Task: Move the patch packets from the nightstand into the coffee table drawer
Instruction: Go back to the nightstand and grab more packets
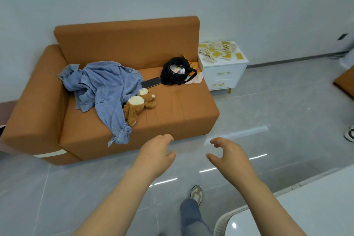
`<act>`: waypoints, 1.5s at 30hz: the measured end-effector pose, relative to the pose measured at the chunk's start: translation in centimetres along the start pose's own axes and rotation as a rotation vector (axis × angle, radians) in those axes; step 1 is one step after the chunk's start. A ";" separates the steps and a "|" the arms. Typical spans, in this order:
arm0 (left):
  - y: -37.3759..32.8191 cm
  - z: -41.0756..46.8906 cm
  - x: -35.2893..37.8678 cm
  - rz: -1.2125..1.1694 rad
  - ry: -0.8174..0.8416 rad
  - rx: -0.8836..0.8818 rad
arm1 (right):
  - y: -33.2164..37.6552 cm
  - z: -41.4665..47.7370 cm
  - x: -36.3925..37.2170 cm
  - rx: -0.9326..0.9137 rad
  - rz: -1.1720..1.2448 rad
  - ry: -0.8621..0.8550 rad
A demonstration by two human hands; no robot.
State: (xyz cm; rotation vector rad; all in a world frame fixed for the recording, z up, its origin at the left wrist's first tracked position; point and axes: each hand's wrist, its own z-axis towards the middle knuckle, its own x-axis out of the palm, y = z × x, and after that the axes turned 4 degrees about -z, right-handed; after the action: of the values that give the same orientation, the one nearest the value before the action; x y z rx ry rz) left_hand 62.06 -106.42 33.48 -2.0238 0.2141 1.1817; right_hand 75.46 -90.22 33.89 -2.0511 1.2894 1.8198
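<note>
**Heading for the packets, both hands empty**

Starting at the left, an orange sofa (172, 113) stands against the wall. A blue denim shirt (103, 86) is heaped on its seat, with a brown teddy bear (138, 105) lying at the shirt's right edge. A dark phone (151, 82) lies just behind the bear, and a black bag (176, 72) slumps in the sofa's right corner.

Just beside that end of the sofa is the white nightstand (237, 78). The patch packets (218, 50) are scattered loosely over its top, many of them, some overlapping. None has been lifted.

Nearer the camera, the left hand (155, 155) and the right hand (229, 157) are raised over the floor, well apart from the nightstand. Both hold nothing, and their fingers are loosely curled.

At the lower right corner a white tabletop (306, 207) shows. It may be the coffee table, but no drawer is visible.

The step in hand looks like the approach, with the gathering not yet begun. The next move calls for walking right and forward to the nightstand. The thin, flat packets are probably best swept into a stack or pinched up a few at a time, and several trips seem likely.
</note>
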 end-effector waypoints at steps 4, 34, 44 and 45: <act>-1.8 6.1 -0.6 -0.003 0.006 0.012 | -1.5 5.4 -2.1 0.014 0.008 -0.017; -14.4 47.7 -6.4 -0.008 0.107 0.112 | -7.5 42.3 -17.4 0.147 0.022 -0.087; -16.7 56.8 -7.0 -0.020 0.112 0.111 | -9.7 51.7 -20.6 0.153 0.034 -0.087; -17.0 57.6 -7.0 -0.019 0.112 0.102 | -10.2 52.6 -20.9 0.144 0.030 -0.082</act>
State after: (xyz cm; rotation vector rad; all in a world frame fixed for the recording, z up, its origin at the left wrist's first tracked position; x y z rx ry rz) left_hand 27.80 -56.60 32.27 -1.9997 0.3033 1.0256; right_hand 43.48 -42.40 32.95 -1.8740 1.3917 1.7472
